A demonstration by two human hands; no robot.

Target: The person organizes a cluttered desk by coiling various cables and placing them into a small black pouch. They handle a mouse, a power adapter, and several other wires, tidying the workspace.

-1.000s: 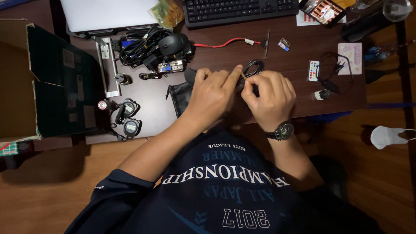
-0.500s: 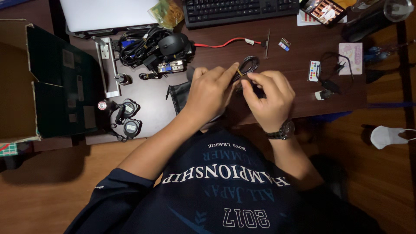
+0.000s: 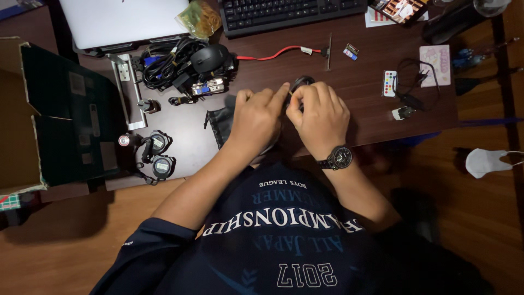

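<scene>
A dark open box (image 3: 65, 109) is sitting at the far left of the counter (image 3: 360, 109), with two stopwatches (image 3: 158, 153) lying just beside it and a tangle of black cables and a mouse (image 3: 185, 63) piled nearer the laptop. A black pouch (image 3: 218, 123) is lying flat just left of the hands. The left hand (image 3: 254, 117) is curling over a small coiled black cable (image 3: 300, 83), its fingers (image 3: 281, 94) pinching the coil's edge. The right hand (image 3: 319, 117), wearing a wristwatch, is closing on the same coil from the other side, thumb and forefinger pressed together on it. The coil is being held just above the counter between the two hands, mostly hidden by them. It is looking wound already; whether a tie is fully on it cannot be told, so the bundling is seeming near done but not finished. Further right, a small remote (image 3: 389, 83) and a loose adapter cable (image 3: 409, 95) are lying unbundled.
</scene>
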